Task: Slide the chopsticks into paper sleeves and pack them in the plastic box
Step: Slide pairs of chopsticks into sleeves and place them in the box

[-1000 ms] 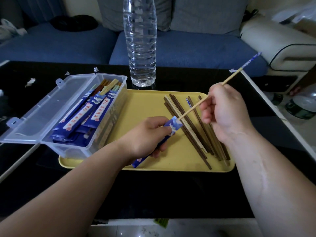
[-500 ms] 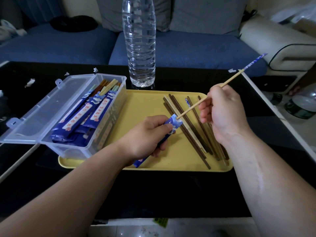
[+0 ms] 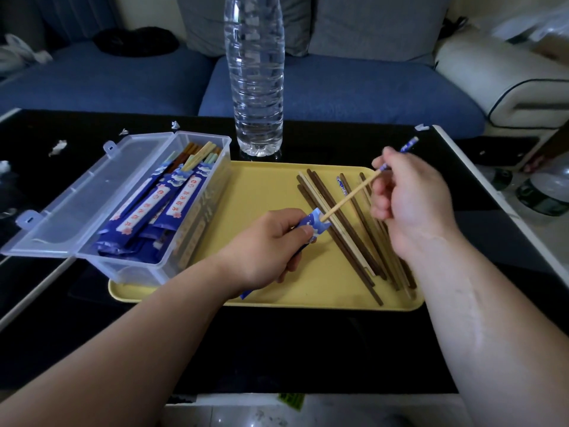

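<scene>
Bottle [image 3: 255, 87] neck beyond the top edge, sleeve [image 3: 314, 224] middle under the left hand [image 3: 264, 251] (print illegible).

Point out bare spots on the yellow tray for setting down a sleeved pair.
Bare: the tray's far middle, between plastic box and loose chopsticks, beyond the left hand; its near edge beside that hand. Crowded: the right side, under chopsticks and right hand.

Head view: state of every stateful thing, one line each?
plastic box, lid open, sleeved chopsticks inside
paper sleeve, gripped by left hand, mouth facing the chopstick
held chopstick, pinched by right hand, tip at the sleeve mouth
loose chopsticks, unsleeved, lying on yellow tray
water bottle, upright, cap out of frame
</scene>
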